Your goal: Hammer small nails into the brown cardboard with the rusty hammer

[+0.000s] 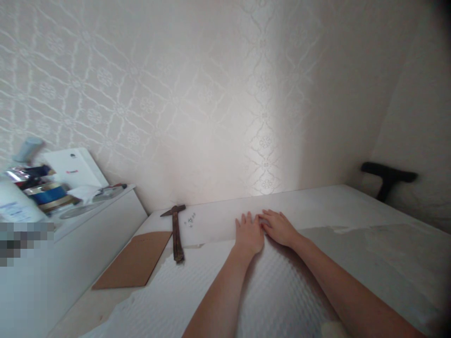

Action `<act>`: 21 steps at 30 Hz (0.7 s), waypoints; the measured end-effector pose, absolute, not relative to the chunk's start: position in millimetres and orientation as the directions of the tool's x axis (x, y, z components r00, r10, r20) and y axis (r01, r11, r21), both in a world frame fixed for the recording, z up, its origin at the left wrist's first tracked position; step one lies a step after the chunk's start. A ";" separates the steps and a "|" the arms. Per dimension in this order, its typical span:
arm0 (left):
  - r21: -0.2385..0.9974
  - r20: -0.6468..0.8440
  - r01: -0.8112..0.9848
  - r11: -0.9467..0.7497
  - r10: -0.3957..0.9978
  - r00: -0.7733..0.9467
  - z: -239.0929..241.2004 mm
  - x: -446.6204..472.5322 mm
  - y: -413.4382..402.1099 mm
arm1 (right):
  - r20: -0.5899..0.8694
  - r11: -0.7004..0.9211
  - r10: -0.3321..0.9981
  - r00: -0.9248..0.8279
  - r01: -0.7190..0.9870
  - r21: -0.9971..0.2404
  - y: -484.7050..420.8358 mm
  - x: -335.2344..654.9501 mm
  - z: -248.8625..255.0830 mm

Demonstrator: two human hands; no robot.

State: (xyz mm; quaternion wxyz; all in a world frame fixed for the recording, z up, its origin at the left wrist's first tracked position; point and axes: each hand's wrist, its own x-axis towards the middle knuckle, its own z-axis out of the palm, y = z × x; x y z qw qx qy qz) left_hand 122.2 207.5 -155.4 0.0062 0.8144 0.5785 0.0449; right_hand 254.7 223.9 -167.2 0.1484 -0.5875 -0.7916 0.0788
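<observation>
My left hand (249,235) lies flat with its fingers spread, at the far edge of a white, embossed sheet (275,291). Beside it, my right hand (280,228) also rests with fingers stretched out, its tips close to the left hand's. Neither hand grips anything that I can see. To the left lies a hammer (177,239) with a worn wooden handle and a dark metal head. Several small shiny metal pieces (190,219), too small to name, are scattered right of the hammer head. A flat brown board (136,263) lies left of the hammer.
A patterned wall (211,117) rises behind the white surface (317,206). At the left, a raised white cabinet (102,230) holds a white box (75,168), a blue-and-gold tape roll (49,195) and a white bottle (17,202). A black T-shaped handle (389,176) stands at the right.
</observation>
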 end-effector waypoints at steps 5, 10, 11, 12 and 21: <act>0.063 0.065 0.942 -0.329 0.944 0.325 -154.5 122.3 207.0 | 0.159 0.300 0.952 -0.262 0.902 -0.310 224.6 255.0 -169.1; 0.058 0.066 0.943 -0.329 0.943 0.325 -154.6 122.4 207.1 | 0.156 0.301 0.952 -0.265 0.904 -0.304 224.8 254.8 -169.9; 0.058 0.069 0.943 -0.329 0.943 0.325 -155.0 122.4 207.2 | 0.158 0.300 0.952 -0.263 0.904 -0.304 224.6 254.6 -169.8; 0.058 0.071 0.942 -0.331 0.943 0.326 -155.3 122.4 207.4 | 0.161 0.299 0.952 -0.261 0.905 -0.304 224.2 254.5 -169.5; 0.052 0.074 0.941 -0.334 0.941 0.330 -155.6 122.0 207.2 | 0.154 0.298 0.953 -0.263 0.910 -0.289 223.1 254.0 -167.2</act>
